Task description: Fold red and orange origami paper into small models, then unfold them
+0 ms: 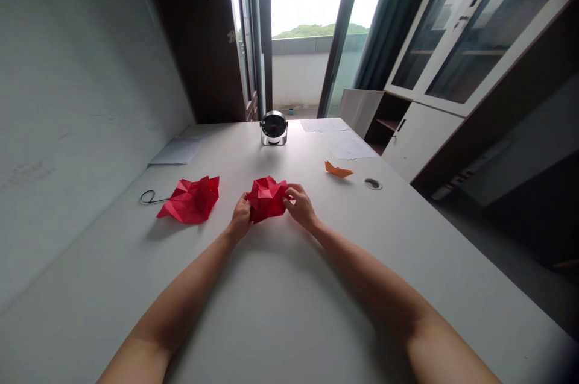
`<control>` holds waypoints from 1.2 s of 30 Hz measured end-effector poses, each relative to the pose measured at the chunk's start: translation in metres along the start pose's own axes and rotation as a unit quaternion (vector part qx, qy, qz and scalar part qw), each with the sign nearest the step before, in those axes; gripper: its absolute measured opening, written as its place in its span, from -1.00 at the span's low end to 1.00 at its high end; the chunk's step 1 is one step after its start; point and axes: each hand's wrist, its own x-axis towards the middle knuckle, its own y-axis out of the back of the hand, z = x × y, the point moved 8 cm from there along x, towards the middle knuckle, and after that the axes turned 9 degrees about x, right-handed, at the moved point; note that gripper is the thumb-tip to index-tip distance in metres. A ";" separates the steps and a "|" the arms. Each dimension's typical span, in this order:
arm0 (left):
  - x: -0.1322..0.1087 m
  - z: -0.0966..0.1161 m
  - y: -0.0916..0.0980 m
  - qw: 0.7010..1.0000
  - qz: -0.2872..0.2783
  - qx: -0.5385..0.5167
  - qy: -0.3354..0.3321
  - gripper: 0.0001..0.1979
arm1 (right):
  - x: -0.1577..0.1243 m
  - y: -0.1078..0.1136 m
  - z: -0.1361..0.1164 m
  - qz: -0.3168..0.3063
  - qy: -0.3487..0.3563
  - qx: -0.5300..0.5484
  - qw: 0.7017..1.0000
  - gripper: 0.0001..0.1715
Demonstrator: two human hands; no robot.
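A creased sheet of red folded paper (268, 200) is held up between my two hands over the middle of the table. My left hand (241, 213) grips its left edge, fingers partly hidden behind the paper. On the right edge, my right hand (300, 204) pinches the paper between thumb and fingers. Raised folds stand up at the centre of the sheet. Off to the left lies a second piece of red folded paper (192, 200), also crumpled and uneven, with a thin black cord loop (147, 197) sticking out beside it.
An orange paper boat (338, 170) lies right of my hands, near a round cable hole (373, 184) in the white table (289, 311). A small round fan-like device (274, 128) stands at the back. Paper sheets (348, 144) lie back right, another sheet (176, 151) back left by the wall.
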 end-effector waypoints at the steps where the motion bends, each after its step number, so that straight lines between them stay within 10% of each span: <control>1: 0.001 0.000 0.002 1.000 0.006 -0.005 -0.004 -0.67 | 0.001 0.003 0.003 0.016 -0.007 0.015 1.000 -0.89; 11: 0.007 0.001 0.030 0.995 0.091 -0.027 0.003 -0.66 | 0.005 0.014 0.032 0.083 -0.114 0.212 0.967 -0.79; 21: 0.004 -0.002 0.021 0.983 0.055 0.176 -0.020 -0.67 | 0.005 0.006 0.032 0.072 -0.133 0.256 0.955 -0.74; 28: 0.016 0.014 0.055 0.982 0.174 0.004 -0.079 -0.79 | 0.005 0.020 0.042 0.119 -0.141 0.219 0.958 -0.78; 36: 0.009 0.023 0.042 0.986 0.121 -0.107 -0.038 -0.65 | 0.003 0.000 0.038 0.079 -0.166 0.307 0.934 -0.75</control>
